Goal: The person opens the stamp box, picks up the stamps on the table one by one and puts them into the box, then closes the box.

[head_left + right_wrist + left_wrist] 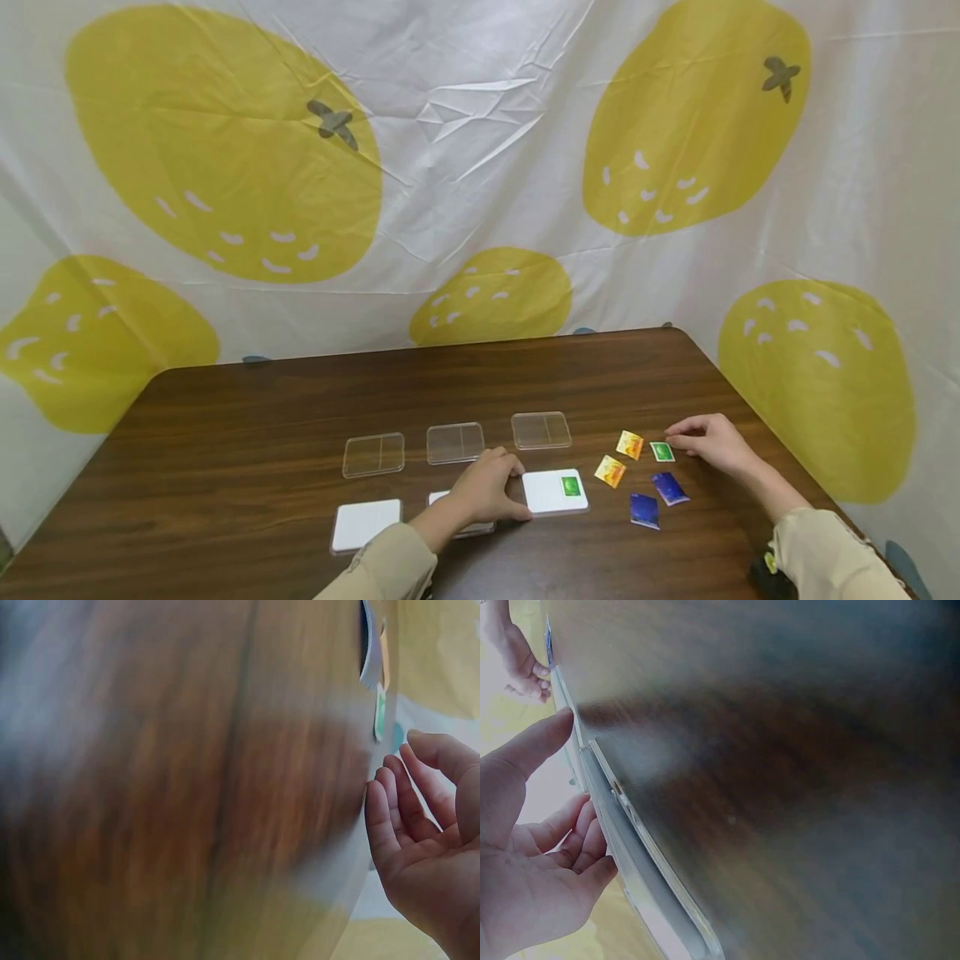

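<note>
My left hand rests over the middle white card in its clear case, partly hiding it. Its thumb and forefinger touch or nearly touch the left side of another white-filled case, which bears a green stamp-like piece. In the left wrist view, the thumb and fingers are apart along the case edge. My right hand hovers low by a loose green piece, fingers loosely bent. The right wrist view shows the thumb apart from the fingers, nothing visible between them, and the green piece beyond the fingertips.
Two orange pieces and two dark blue pieces lie near the green one. Clear lids form a row farther back. At the left sits another white-filled case. A lemon-patterned cloth hangs behind the brown table.
</note>
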The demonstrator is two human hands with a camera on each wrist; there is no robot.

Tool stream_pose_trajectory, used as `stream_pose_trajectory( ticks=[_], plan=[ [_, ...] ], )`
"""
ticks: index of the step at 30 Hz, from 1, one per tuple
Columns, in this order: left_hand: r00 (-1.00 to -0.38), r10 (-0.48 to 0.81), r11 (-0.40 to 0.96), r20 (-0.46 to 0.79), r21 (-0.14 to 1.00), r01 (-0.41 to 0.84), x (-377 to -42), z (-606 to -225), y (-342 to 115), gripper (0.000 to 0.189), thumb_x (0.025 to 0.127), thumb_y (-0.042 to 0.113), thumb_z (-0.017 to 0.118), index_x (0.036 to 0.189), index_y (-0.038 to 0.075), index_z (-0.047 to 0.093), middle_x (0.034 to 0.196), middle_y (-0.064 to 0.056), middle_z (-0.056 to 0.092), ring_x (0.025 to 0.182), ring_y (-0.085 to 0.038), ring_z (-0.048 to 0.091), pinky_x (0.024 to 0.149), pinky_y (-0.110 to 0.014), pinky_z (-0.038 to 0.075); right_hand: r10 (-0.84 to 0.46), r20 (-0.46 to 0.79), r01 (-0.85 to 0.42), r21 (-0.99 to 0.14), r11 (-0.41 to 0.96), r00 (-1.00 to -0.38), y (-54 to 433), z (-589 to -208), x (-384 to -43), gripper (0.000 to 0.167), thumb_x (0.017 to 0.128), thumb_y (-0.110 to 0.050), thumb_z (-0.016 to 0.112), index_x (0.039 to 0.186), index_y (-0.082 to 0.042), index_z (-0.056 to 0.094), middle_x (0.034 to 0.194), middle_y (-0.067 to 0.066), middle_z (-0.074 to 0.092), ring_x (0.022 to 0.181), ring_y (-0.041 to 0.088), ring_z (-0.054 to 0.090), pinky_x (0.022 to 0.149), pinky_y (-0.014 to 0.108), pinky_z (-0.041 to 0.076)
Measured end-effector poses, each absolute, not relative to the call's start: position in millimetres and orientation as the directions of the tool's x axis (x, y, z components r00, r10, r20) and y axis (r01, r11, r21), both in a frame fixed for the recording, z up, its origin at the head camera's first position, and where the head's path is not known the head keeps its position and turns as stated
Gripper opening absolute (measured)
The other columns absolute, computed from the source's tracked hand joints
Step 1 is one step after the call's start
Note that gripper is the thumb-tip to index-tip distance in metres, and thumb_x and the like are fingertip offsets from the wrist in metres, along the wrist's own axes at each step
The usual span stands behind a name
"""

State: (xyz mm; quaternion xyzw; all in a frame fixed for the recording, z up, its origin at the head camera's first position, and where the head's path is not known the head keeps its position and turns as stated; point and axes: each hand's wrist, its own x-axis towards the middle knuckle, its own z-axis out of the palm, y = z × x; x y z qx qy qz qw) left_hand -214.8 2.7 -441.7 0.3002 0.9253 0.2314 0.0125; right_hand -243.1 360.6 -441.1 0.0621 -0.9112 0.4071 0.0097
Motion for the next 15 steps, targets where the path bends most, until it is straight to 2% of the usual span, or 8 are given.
stream_pose_trajectory(
  ticks=[8, 11, 15],
  plan=[
    [-0.821, 0.560, 0.714, 0.115, 0.436, 0.548, -215.2, -441.5, 3.3, 0.047, 0.061, 0.034, 0.081, 0.093, 0.007, 0.061, 0.088, 0.002, 0.055, 0.085, -0.014, 0.049, 0.075, -0.023, 0.042, -0.118, 0.100, -0.155, -0.612, 0.776, -0.988, 367.9, -445.7, -243.8, 0.021, 0.074, -0.016, 0.073, 0.088, -0.001, 0.071, 0.090, 0.013, 0.068, 0.090, 0.024, 0.058, 0.073, 0.030, 0.045],
    [-0.820, 0.561, 0.714, 0.115, 0.433, 0.550, -215.8, -442.5, 3.4, 0.047, 0.061, 0.034, 0.081, 0.093, 0.007, 0.061, 0.087, 0.002, 0.055, 0.085, -0.014, 0.049, 0.075, -0.023, 0.042, -0.120, 0.094, -0.152, -0.606, 0.781, -0.988, 366.7, -446.0, -243.6, 0.021, 0.072, -0.017, 0.074, 0.087, -0.002, 0.071, 0.088, 0.012, 0.068, 0.089, 0.025, 0.058, 0.073, 0.033, 0.044],
    [-0.820, 0.560, 0.716, 0.114, 0.432, 0.549, -216.4, -443.8, 3.4, 0.046, 0.061, 0.035, 0.081, 0.093, 0.008, 0.061, 0.087, 0.002, 0.055, 0.085, -0.013, 0.049, 0.075, -0.023, 0.042, -0.128, 0.092, -0.157, -0.594, 0.789, -0.988, 364.0, -445.6, -243.6, 0.021, 0.071, -0.016, 0.075, 0.086, -0.002, 0.071, 0.084, 0.009, 0.068, 0.080, 0.017, 0.057, 0.067, 0.029, 0.044]
  ],
)
